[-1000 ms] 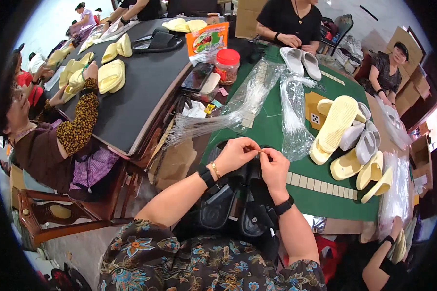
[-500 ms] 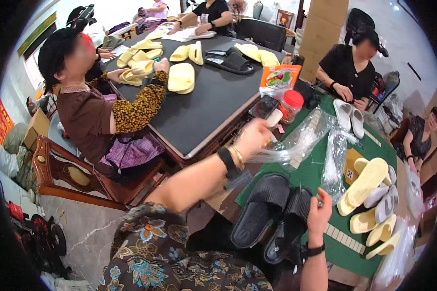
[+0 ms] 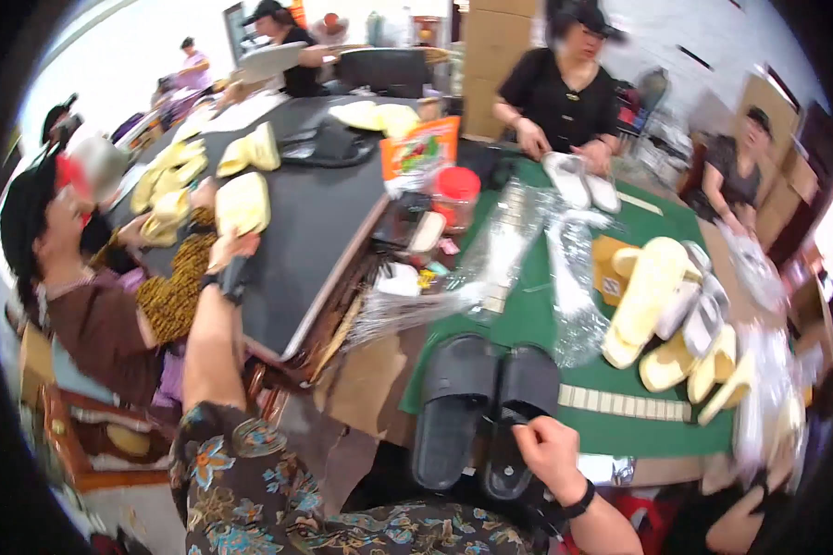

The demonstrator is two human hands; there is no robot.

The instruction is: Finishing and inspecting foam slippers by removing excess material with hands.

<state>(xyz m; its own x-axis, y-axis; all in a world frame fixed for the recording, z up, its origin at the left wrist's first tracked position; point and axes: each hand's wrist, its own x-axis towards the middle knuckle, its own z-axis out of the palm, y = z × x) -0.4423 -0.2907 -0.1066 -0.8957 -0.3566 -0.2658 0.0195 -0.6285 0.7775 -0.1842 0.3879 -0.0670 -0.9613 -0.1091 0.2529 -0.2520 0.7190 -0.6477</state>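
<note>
My left hand (image 3: 234, 248) reaches far over the dark table, its fingers closed on the near end of a pair of pale yellow slippers (image 3: 242, 202). In front of me lie two black slide slippers, a left one (image 3: 446, 407) and a right one (image 3: 520, 393), side by side with ribbed straps away from me. Over the right black slipper my right hand (image 3: 548, 453) is curled with its fingers closed. What those fingers hold, if anything, is hidden.
Yellow slippers (image 3: 171, 176) lie before a co-worker at left. A red-lidded jar (image 3: 455, 196), an orange packet (image 3: 420, 153) and clear plastic bags (image 3: 574, 287) stand or lie ahead. Yellow and grey slippers (image 3: 652, 291) are heaped on the green mat (image 3: 620, 435). Across, a person handles white slippers (image 3: 567, 180).
My view has swung right. My left hand has moved from above the table gap out to the yellow slippers; my right hand has come down over the right black slipper, its fingers curling.
</note>
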